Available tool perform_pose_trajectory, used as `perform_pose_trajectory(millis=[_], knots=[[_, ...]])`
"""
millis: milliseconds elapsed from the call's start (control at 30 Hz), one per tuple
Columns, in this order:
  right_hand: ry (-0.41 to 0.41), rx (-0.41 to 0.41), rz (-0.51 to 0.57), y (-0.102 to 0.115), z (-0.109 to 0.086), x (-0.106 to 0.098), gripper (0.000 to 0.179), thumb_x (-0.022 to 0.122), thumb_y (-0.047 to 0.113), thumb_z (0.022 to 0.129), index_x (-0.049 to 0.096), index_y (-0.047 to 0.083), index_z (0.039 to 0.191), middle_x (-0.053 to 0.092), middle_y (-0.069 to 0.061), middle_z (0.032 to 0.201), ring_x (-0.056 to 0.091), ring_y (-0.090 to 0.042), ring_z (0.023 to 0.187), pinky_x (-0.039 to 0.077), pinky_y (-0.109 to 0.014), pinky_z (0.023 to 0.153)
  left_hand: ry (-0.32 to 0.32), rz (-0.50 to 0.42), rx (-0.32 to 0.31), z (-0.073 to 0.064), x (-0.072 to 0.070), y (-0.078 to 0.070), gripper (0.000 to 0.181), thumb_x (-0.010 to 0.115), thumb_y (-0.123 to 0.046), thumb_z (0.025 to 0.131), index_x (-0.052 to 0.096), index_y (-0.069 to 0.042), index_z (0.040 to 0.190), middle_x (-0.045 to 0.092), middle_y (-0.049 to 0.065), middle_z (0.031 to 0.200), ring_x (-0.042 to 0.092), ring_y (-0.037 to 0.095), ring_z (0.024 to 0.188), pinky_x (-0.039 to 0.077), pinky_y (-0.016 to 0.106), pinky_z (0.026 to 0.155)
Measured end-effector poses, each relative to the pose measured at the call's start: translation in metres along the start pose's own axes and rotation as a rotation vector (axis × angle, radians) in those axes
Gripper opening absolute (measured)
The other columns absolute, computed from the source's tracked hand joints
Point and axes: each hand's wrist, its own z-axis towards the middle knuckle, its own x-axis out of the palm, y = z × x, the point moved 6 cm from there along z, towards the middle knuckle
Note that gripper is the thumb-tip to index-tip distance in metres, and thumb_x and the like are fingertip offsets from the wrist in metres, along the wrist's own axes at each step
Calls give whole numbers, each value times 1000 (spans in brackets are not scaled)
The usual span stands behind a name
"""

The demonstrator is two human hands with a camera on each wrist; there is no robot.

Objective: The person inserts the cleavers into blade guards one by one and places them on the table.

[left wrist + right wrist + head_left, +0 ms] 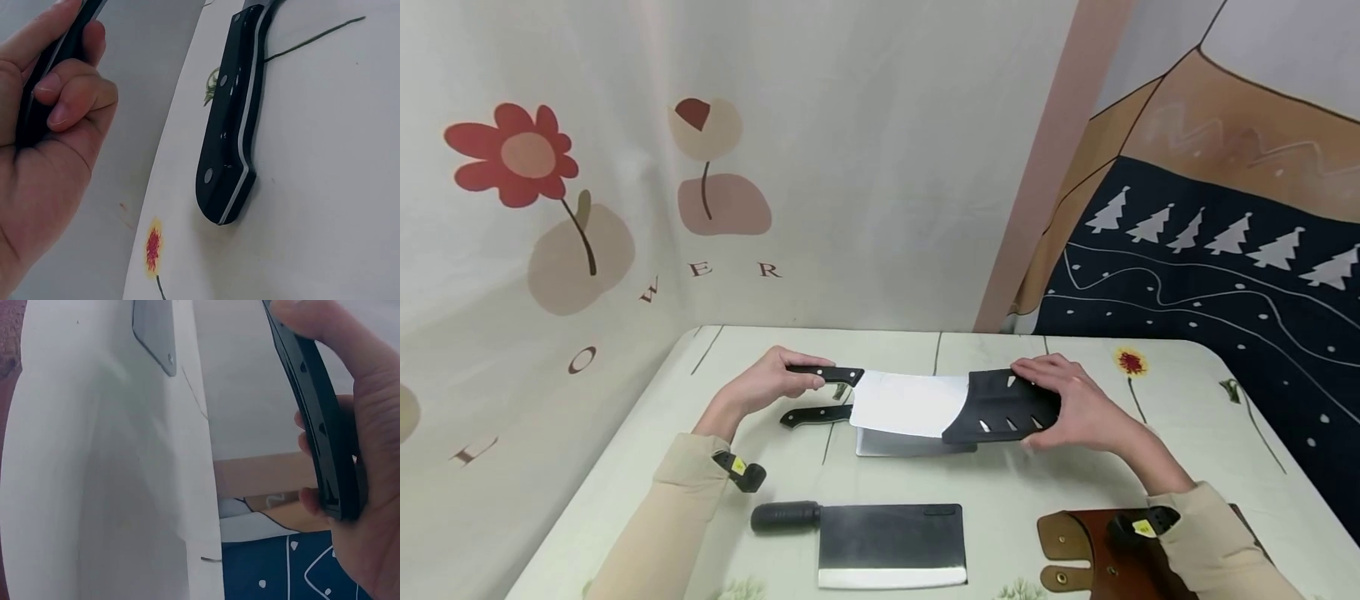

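Observation:
My left hand (767, 383) grips the black riveted handle of a cleaver (902, 404), fingers curled round it in the left wrist view. The broad bright blade points right, held above the table. Over the blade's far part sits a black slotted blade guard (1000, 421). At the guard's right end my right hand (1082, 412) holds it, thumb on one side and fingers on the other. A second cleaver (910, 448) lies on the table below, its blade partly hidden by the held one; its black handle (225, 125) shows close up in the left wrist view.
Nearer the front edge a dark-bladed cleaver (891, 542) with a round black grip lies flat. A brown leather sheath (1112, 550) with snap straps is at the front right, partly under the right forearm. The white table (662, 500) meets a printed curtain (865, 167) behind.

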Motion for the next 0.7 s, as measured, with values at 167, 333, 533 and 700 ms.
perform_pose_trajectory(millis=[167,333,533,700], knots=[[-9,-1,-41,3,2,1,98,95,39,59,59,1,143,58,-16,143,43,-35,130,33,-64,104,-66,58,11,0,-2,1,37,76,-13,93,71,1,128,40,1,66,37,16,60,34,27,61],[-6,66,-12,0,4,2,98,95,39,63,56,3,146,54,-19,145,41,-39,131,36,-68,103,-82,1,22,-1,2,3,39,75,-11,94,68,4,130,34,-3,62,32,14,57,33,27,60],[-13,90,-7,-1,6,5,100,93,41,67,51,1,149,49,-22,150,40,-41,132,38,-69,103,-75,-29,48,-1,1,7,41,73,-9,95,66,5,132,29,-4,59,28,13,55,32,27,59],[-16,49,-81,4,8,8,96,90,43,68,54,-1,145,53,-23,144,44,-41,128,39,-67,103,-74,-12,55,-4,-3,9,41,73,-9,95,65,5,133,28,-4,58,28,13,55,32,26,60]])
